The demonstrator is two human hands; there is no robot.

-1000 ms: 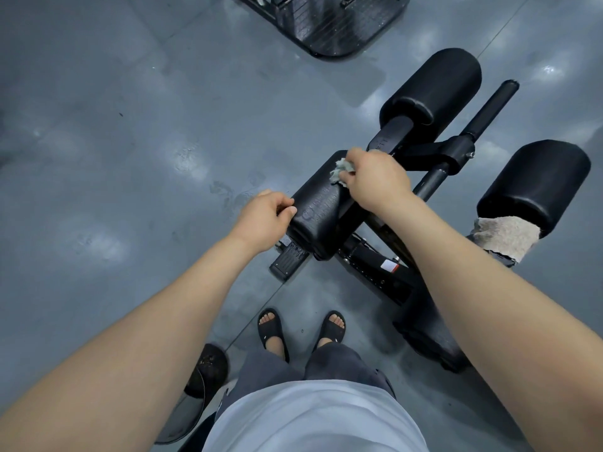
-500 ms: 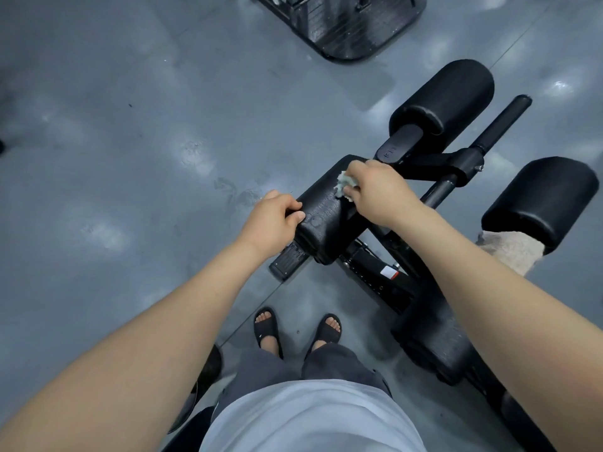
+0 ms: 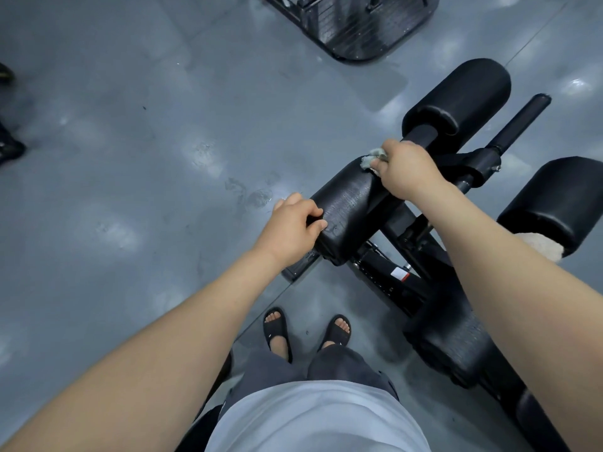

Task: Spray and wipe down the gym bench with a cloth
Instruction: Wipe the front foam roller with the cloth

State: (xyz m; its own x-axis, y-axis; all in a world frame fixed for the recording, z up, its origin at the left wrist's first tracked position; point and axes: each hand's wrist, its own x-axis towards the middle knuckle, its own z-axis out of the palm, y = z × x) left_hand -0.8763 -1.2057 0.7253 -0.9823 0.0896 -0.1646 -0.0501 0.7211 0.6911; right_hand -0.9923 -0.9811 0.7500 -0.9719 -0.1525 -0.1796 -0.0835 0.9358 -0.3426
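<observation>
A black padded bench pad [image 3: 347, 203] lies in the middle of the view, its surface speckled with wet droplets. My left hand [image 3: 292, 228] grips the pad's near left end. My right hand [image 3: 404, 171] is shut on a small crumpled grey-green cloth [image 3: 370, 160] and presses it on the pad's far end. No spray bottle is in sight.
Two black roller pads [image 3: 463, 93] [image 3: 561, 197] and a black bar handle [image 3: 522, 120] stand beyond and to the right. A beige towel [image 3: 541, 247] lies under the right roller. The black frame [image 3: 408, 282] runs to the lower right. My sandalled feet [image 3: 277, 327] stand below. Another machine's base [image 3: 359, 24] is at the top.
My right hand has slid the cloth along the pad away from me, to its far end. My left hand keeps its grip on the near end. The camera has shifted slightly.
</observation>
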